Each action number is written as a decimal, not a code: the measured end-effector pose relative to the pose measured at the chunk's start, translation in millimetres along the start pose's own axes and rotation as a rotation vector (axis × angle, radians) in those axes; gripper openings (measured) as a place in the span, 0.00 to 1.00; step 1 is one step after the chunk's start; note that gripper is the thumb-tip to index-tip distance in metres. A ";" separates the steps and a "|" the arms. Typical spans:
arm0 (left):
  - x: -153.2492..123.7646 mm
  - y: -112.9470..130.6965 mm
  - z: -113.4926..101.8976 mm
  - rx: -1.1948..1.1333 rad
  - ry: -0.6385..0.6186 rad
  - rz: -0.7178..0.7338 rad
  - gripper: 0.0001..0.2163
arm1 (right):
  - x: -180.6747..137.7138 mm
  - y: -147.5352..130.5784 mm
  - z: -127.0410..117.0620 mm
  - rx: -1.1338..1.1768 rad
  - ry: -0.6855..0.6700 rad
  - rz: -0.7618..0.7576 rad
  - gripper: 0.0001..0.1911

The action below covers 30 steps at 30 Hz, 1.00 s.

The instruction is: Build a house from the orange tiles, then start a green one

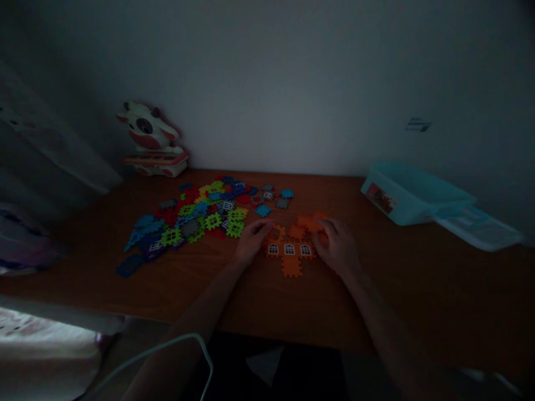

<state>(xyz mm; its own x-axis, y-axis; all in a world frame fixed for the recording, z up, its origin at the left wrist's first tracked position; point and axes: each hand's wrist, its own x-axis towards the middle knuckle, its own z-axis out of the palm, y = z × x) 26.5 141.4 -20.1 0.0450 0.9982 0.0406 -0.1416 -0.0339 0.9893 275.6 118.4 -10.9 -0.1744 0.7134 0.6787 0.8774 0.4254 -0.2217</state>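
Several orange interlocking tiles [291, 266] lie joined on the table, three of them with white window frames and one plain tile sticking out toward me. My left hand [252, 240] is closed at the left end of this group, thumb and finger on an orange tile [276, 231] with an opening in it. At the right end my right hand [336, 245] has its fingers bent around the edge of the orange tiles; its fingertips are partly hidden. More orange tiles [308, 223] lie just behind the joined row, close to my right fingers.
A heap of coloured tiles [190, 227] spreads over the left of the wooden table [251, 306]. Grey and blue tiles [282, 203] lie behind my hands. A cow-shaped toy keyboard [156, 161] stands back left. A turquoise bin [412, 195] and a clear lid [480, 227] are at right.
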 end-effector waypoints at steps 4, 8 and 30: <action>-8.6 6.6 6.3 -0.017 -0.062 0.008 0.17 | -8.2 -35.0 4.5 0.161 -0.023 0.007 0.20; -14.1 7.9 9.0 0.032 -0.165 0.043 0.17 | -18.0 -61.0 13.1 0.346 -0.020 0.078 0.21; 5.7 -12.3 -23.9 0.535 -0.206 0.299 0.12 | -49.3 -35.2 -7.4 0.349 0.069 0.237 0.10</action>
<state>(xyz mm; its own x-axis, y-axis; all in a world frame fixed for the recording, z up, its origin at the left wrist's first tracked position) 5.0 148.7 -35.4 0.2765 0.9134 0.2987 0.3327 -0.3825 0.8620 256.6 64.1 -31.4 0.0548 0.7803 0.6230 0.6837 0.4254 -0.5929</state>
